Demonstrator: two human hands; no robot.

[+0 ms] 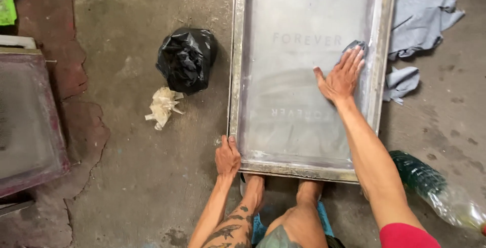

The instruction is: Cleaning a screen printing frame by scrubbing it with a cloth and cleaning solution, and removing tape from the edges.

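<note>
A large metal-framed printing screen (236,75) lies flat on the concrete floor, its grey mesh showing faint lettering. My right hand (341,75) presses flat on the mesh near the right side, fingers spread over a small grey-blue rag (354,45) that peeks out beyond my fingertips. My left hand (227,156) grips the frame's near left corner. My knees and feet sit at the frame's near edge.
A black plastic bag (186,59) and a crumpled pale rag (163,107) lie left of the frame. Grey cloths (420,15) sit at its right. A green plastic bottle (435,189) lies at the lower right. Another framed screen (28,121) rests at the far left.
</note>
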